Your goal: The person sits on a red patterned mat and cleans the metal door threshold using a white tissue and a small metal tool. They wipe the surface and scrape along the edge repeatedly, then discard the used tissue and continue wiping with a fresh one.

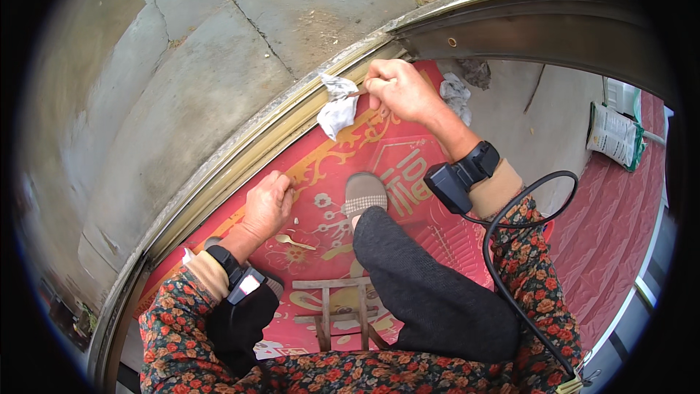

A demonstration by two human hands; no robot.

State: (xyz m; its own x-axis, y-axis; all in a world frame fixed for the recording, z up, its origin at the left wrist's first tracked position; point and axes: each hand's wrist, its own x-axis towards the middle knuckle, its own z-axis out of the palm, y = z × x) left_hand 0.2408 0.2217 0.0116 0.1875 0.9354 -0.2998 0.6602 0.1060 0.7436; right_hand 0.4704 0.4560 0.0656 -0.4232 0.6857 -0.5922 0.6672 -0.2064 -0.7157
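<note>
My right hand [399, 90] pinches a thin brownish stick [358, 93] whose far end meets a crumpled white cloth or tissue with grey stains [338, 106]. This lies against the yellowish metal track of the door sill [273, 158]. My left hand [269, 203] is curled above the red patterned mat [328, 175], near the sill; whether it holds anything small cannot be seen. A pale plastic spoon [295, 242] lies on the mat below my left hand. Another crumpled white wad [455, 96] rests beyond my right forearm.
A small wooden stool or rack [343, 284] stands between my legs. My shoe [365, 191] is on the mat. A black cable [489, 251] loops beside my right arm. A printed bag [612, 134] lies at the right. Cracked concrete [208, 76] extends outside the sill.
</note>
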